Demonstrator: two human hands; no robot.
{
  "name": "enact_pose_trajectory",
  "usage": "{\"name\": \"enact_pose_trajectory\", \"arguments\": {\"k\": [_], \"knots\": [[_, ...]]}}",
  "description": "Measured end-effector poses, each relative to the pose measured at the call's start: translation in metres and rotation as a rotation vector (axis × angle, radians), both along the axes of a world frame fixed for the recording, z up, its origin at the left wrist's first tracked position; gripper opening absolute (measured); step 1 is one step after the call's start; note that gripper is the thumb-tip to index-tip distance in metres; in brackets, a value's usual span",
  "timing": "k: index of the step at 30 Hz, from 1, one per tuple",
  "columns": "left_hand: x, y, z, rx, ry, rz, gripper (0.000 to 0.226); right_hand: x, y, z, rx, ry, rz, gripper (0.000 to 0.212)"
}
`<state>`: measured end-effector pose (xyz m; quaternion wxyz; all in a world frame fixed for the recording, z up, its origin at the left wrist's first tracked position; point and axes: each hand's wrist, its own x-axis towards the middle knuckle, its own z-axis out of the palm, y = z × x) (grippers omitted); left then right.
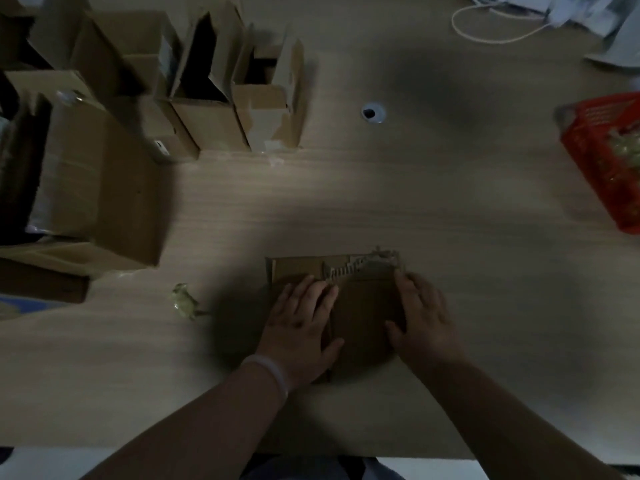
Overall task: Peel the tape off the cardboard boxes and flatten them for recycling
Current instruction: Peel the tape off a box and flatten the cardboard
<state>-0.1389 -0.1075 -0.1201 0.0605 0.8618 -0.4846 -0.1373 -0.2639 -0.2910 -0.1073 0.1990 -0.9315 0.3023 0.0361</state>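
– Cardboard status on the one in hand?
– Left hand [301, 320] is palm down on it, fingers straight and spread, pressing. Right hand [422, 317] lies flat over its right edge, fingertips near the far right corner. Neither grips anything.
– Where's the box?
– Flat box [363, 306] lies on the table [433, 209] directly under both hands. It looks collapsed, so I'd call this the press-down stage. There's a ragged strip [346, 268] along its far edge: tape or torn liner, too dark to tell.
– Any tape off?
– Crumpled tape wad [185, 301] sits left of the flat box, apart from it. Some peeling looks done.
– What's left?
– Most of it. A row of upright boxes [214, 109] stands beyond and left of the flat box, flaps up, pale tape patches on at least one. The big box [100, 188] is further left and standing, with shiny tape along it. None of those is flattened, and no stack of flats is in view.
– Other clutter?
– Red bag [606, 157] to the right of the flat box, well apart. Cable hole [373, 113] beyond it. White cord [491, 29] further beyond, to the right.
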Motion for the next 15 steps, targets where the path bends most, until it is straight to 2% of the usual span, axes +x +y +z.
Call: {"name": "enact_pose_trajectory", "arguments": {"k": [2, 4, 7, 15], "knots": [[-0.003, 0.0, -0.004, -0.069, -0.035, -0.002, 0.076, 0.006, 0.008, -0.004, -0.088, -0.118, 0.229, 0.067], [-0.004, -0.001, -0.006, -0.035, -0.048, 0.004, 0.078, 0.01, 0.016, -0.01, -0.131, -0.085, 0.337, 0.061], [-0.005, -0.001, -0.012, 0.012, -0.062, 0.023, 0.08, 0.007, 0.02, -0.023, -0.166, 0.021, 0.353, 0.072], [-0.008, 0.004, -0.018, -0.003, -0.083, 0.126, 0.08, 0.008, 0.022, -0.029, -0.174, 0.049, 0.302, 0.08]]}}
